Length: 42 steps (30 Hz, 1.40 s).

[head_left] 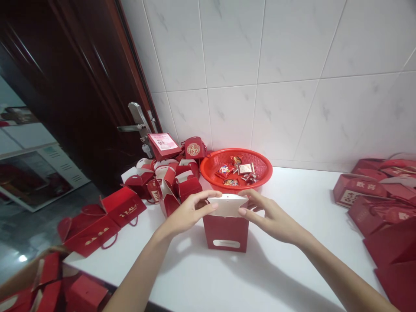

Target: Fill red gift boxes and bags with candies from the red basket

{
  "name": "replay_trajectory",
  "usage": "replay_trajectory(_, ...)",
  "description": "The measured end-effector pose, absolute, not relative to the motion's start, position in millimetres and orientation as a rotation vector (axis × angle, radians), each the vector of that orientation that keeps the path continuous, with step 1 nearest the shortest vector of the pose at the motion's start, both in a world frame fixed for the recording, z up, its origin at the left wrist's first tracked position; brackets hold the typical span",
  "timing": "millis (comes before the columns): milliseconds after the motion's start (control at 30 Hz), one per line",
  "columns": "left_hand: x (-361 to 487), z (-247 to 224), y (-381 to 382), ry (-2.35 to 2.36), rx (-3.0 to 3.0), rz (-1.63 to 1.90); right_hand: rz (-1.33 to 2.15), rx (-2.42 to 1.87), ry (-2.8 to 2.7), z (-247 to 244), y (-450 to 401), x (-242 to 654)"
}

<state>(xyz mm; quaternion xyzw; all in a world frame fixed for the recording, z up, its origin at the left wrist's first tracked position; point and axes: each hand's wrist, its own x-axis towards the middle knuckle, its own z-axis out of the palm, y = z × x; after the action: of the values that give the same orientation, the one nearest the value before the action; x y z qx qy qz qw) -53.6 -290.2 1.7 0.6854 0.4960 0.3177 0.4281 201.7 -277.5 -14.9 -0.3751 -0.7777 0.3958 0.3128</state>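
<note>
An upright red paper box [225, 234] with a white oval label stands near the middle of the white table. Its white-lined top opening faces me. My left hand [195, 210] pinches the left side of the top edge, thumb in front and fingers behind. On the right side, my right hand [268, 214] grips the same edge, its thumb at the front corner. Just behind the box sits a red plastic basket [211, 180] with several wrapped snacks [246, 168] in it. The box's inside bottom is hidden.
Several red boxes [188, 184] crowd the back left of the table [292, 190], and more lie at the left edge [92, 236]. Red boxes [367, 188] are piled at the right. A carton of red boxes [86, 294] is at the lower left. A tiled wall [286, 117] stands behind.
</note>
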Motion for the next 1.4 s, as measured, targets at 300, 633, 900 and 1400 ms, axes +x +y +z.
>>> replay_trajectory(300,-50,6,-292,1.098,1.742,0.641,0.809,-0.999,-1.687,-25,-249,209)
replay_trajectory(633,-47,38,-252,1.185,1.880,0.897,0.804,-1.008,-1.649,-92,-219,203)
replay_trajectory(900,4,22,-132,1.202,2.294,0.228,0.996,-1.002,-1.649,-125,-227,187)
replay_trajectory(1400,74,-22,-44,1.208,2.788,-0.557,0.957,-1.096,-1.705,-130,-217,182)
